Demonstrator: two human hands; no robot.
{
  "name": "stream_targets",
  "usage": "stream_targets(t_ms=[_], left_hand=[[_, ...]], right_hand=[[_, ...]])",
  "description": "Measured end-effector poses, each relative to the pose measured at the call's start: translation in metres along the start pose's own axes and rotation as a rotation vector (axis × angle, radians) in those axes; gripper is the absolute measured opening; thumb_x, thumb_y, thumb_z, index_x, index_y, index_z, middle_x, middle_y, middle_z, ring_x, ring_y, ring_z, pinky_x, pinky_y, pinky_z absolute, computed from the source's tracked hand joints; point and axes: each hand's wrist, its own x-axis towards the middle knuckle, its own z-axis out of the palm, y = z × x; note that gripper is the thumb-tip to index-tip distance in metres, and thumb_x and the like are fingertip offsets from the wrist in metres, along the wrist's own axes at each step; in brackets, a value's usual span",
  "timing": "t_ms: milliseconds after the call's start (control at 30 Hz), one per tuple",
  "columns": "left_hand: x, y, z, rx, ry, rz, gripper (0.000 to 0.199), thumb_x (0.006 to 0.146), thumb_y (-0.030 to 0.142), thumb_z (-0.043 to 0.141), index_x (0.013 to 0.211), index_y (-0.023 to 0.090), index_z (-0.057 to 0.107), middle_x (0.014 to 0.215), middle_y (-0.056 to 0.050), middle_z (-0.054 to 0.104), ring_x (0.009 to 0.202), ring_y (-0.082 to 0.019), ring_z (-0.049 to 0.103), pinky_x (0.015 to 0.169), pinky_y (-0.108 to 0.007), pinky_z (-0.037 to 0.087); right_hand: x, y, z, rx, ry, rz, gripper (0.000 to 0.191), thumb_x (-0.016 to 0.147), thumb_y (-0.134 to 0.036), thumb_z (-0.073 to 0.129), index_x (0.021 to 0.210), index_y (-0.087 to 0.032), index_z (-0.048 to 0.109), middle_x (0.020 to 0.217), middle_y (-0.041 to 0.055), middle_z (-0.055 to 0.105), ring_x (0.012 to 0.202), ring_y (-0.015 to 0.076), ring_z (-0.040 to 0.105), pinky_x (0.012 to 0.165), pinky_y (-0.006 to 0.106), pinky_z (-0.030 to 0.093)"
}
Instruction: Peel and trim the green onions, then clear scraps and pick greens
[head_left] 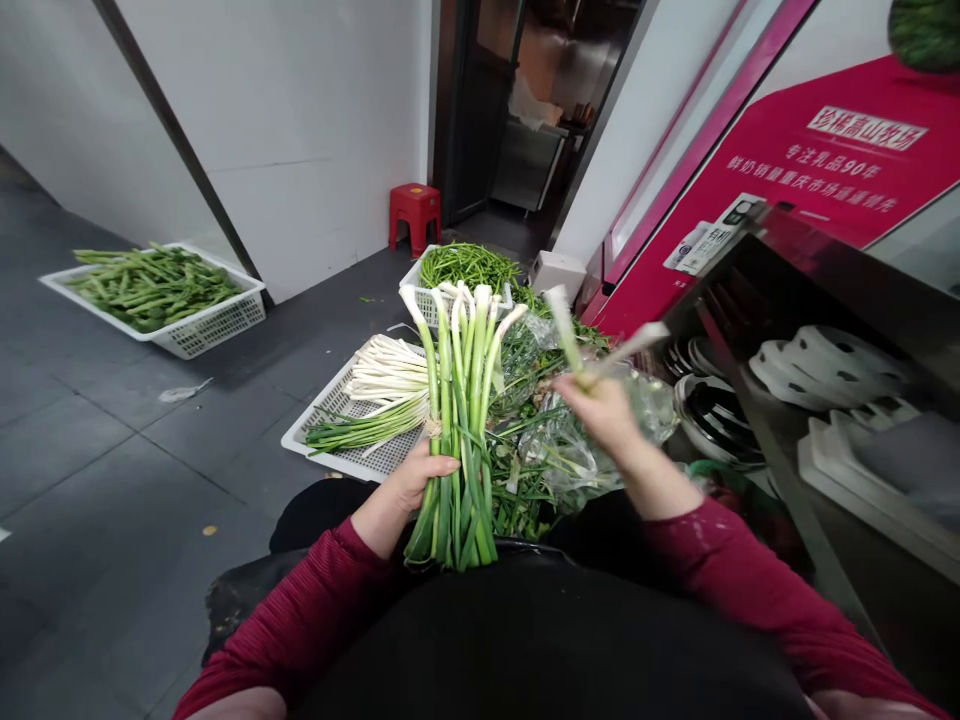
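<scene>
My left hand [420, 472] is wrapped round a thick bunch of green onions [463, 400], their white ends up and the green leaves hanging toward my lap. To the right, my right hand [604, 410] is closed on a couple of loose green onion stalks [571, 340], smeared by motion. Just beyond my left hand lies a white perforated tray [296, 440] with thinner white-stemmed green onions [390, 375] on it. Under my right hand are clear plastic bags [577, 445] and scattered green trimmings [517, 500].
A white basket of long green vegetables [154, 285] stands at the left by the wall. Behind the bunch is another white basket of thin green stems [469, 265]. A red stool [415, 218] stands by the doorway. Dishware fills the metal shelf [772, 430] close on the right.
</scene>
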Motion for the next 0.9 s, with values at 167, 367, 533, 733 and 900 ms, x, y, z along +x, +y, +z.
stream_targets(t_ms=[167,367,533,733,900], left_hand=[[0.0,0.001,0.002,0.001,-0.054,-0.047,0.03,0.06,0.018,0.067,0.087,0.007,0.066,0.075,-0.012,0.07,0.064,-0.024,0.065,0.057,-0.031,0.05],[-0.004,0.0,0.009,-0.04,-0.043,-0.066,0.038,0.061,0.015,0.064,0.098,0.009,0.064,0.08,-0.012,0.07,0.073,-0.026,0.066,0.061,-0.032,0.05],[0.0,0.0,0.014,0.003,-0.008,-0.043,0.043,0.058,0.011,0.066,0.101,0.01,0.064,0.081,-0.01,0.071,0.073,-0.025,0.065,0.064,-0.031,0.049],[-0.005,0.002,0.015,0.016,0.073,-0.099,0.049,0.057,0.013,0.066,0.106,0.01,0.063,0.083,-0.009,0.071,0.067,-0.021,0.065,0.064,-0.03,0.049],[-0.018,0.001,0.018,-0.007,0.092,-0.049,0.047,0.064,0.012,0.059,0.111,0.012,0.062,0.09,-0.008,0.071,0.075,-0.023,0.066,0.07,-0.031,0.048]], right_hand=[[-0.032,0.004,0.076,0.106,-0.53,0.142,0.021,0.062,-0.032,0.067,0.069,-0.016,0.056,0.056,-0.0045,0.05,0.052,0.008,0.042,0.052,0.022,0.034],[-0.027,0.005,0.059,-0.155,-0.602,0.002,0.014,0.069,-0.029,0.058,0.067,-0.015,0.057,0.06,-0.0039,0.051,0.059,0.0095,0.045,0.058,0.022,0.034],[-0.041,0.008,0.065,-0.252,-0.58,-0.07,0.015,0.075,-0.023,0.045,0.067,-0.017,0.056,0.061,-0.0032,0.056,0.058,0.0105,0.048,0.058,0.021,0.034],[-0.032,0.035,0.054,-0.395,-0.083,-0.061,0.007,0.071,-0.021,0.046,0.076,-0.02,0.051,0.06,-0.001,0.054,0.054,0.0134,0.047,0.055,0.024,0.033],[0.028,0.052,-0.017,-0.4,0.396,0.024,0.013,0.075,-0.028,0.046,0.079,-0.017,0.052,0.063,0.0025,0.057,0.06,0.0154,0.049,0.062,0.028,0.034]])
